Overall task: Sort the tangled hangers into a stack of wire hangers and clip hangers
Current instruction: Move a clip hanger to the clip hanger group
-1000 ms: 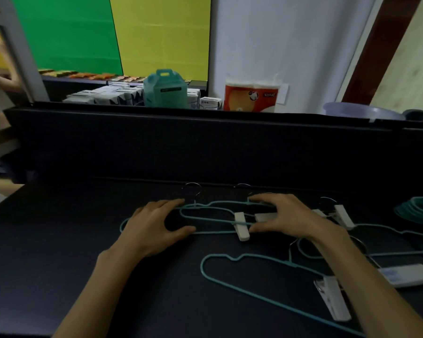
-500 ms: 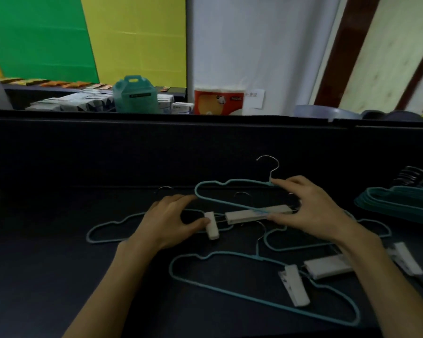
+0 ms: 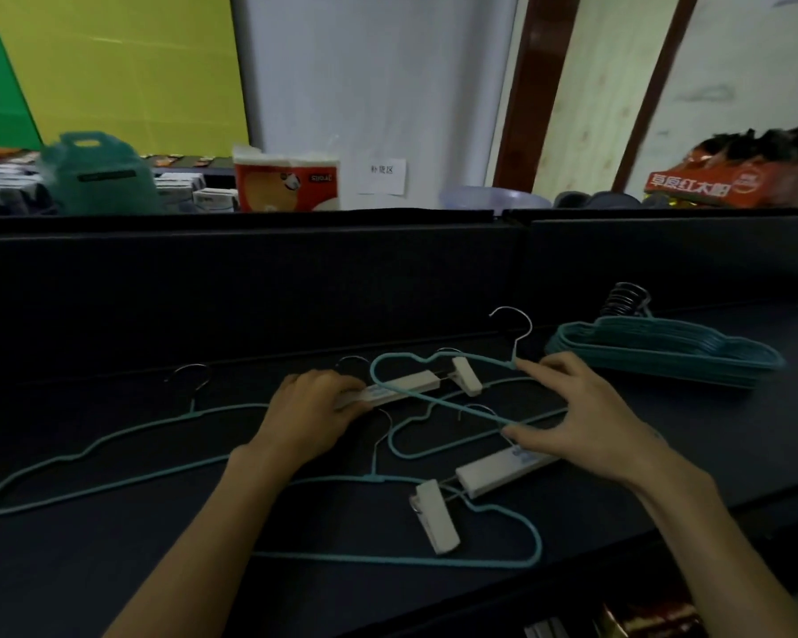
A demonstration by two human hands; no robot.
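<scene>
Careful: the wire hanger you are lifting crosses over the clip hanger, so pulling it toward the wire stack could, I judge, snag a clip and drag the tangle across the worktop. Your right hand pinches that wire hanger at its neck and lower bar, fingers curled round it. Your left hand presses down on the clip hanger's white bar, fingers bent over it.

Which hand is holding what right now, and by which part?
Right hand pinches the raised teal wire hanger near its hook base and lower bar. Left hand presses on a white clip hanger bar; whether it grips is unclear.
</scene>
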